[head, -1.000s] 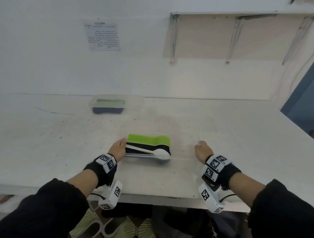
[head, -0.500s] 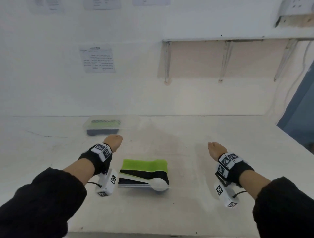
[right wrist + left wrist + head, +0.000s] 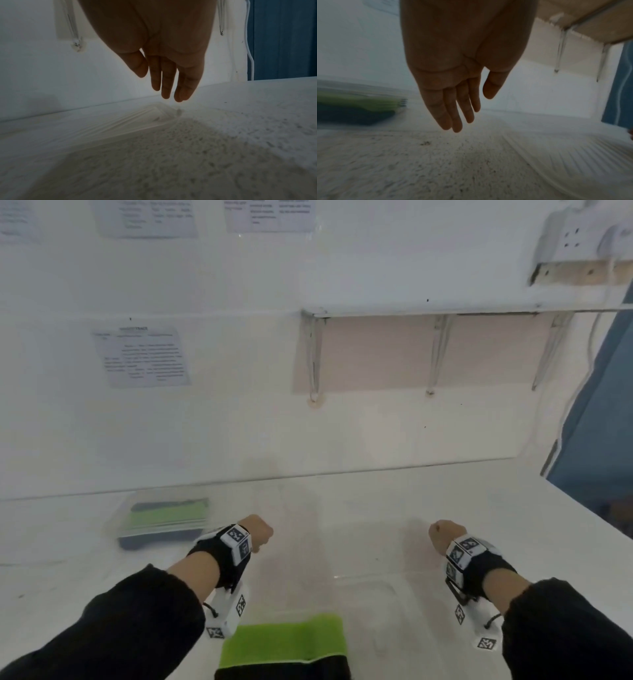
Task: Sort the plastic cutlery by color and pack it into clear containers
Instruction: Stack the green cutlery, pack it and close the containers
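A clear container (image 3: 387,594) lies at the bottom middle of the head view, with stacked green cutlery (image 3: 284,642) over black cutlery (image 3: 284,672) in its left half. My left hand (image 3: 260,534) hovers over the table beyond its left end. My right hand (image 3: 443,534) hovers beyond its right end. The wrist views show both the left hand (image 3: 462,108) and the right hand (image 3: 168,81) with fingers straight, pointing down, holding nothing. A blurred clear ridged plastic edge (image 3: 120,121) lies on the table between the hands.
A second clear container (image 3: 164,522) with green and dark cutlery inside sits at the back left near the wall, also blurred in the left wrist view (image 3: 359,108). A bracketed shelf (image 3: 445,313) hangs on the wall above. The white table (image 3: 513,508) ends at a blue panel on the right.
Both hands have let go of the near container's ends and moved forward, away from it. The head view has tilted up, so the container now sits at the bottom edge.
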